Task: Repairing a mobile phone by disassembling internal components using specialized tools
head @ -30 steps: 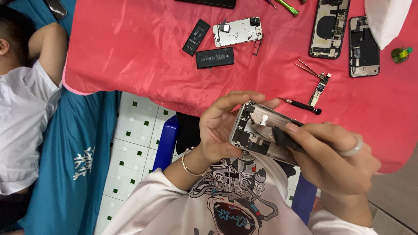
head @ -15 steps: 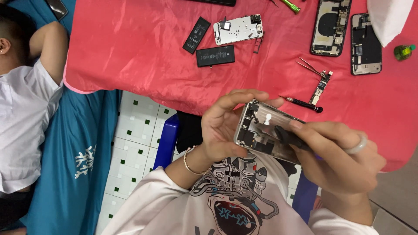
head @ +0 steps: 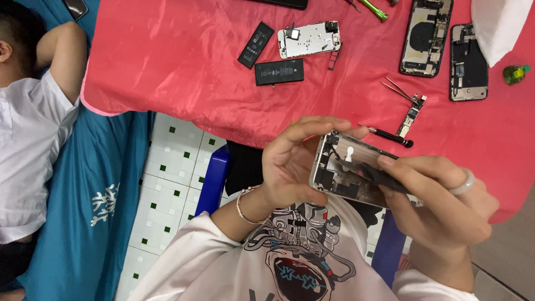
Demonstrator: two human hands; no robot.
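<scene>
Both my hands hold an opened phone body [head: 348, 167] with a silver frame above my lap, its inside facing me. My left hand [head: 292, 161] grips its left end, thumb along the top edge. My right hand [head: 443, 206], with a pale ring on one finger, holds the right end and presses a dark flat part [head: 384, 177] against the phone's inside with the thumb.
A red cloth [head: 184, 78] covers the table, bearing two black batteries [head: 278, 72], a silver phone chassis [head: 309, 39], two dark phone housings [head: 426, 36], tweezers [head: 400, 91], a small circuit board [head: 411, 115], a black screwdriver [head: 387, 136] and a green-handled tool [head: 374, 9]. Another person [head: 30, 139] in white lies at the left on blue fabric.
The phone body and both hands have stayed almost where they were; my right thumb has slid slightly along the dark part. The view has shifted a little.
</scene>
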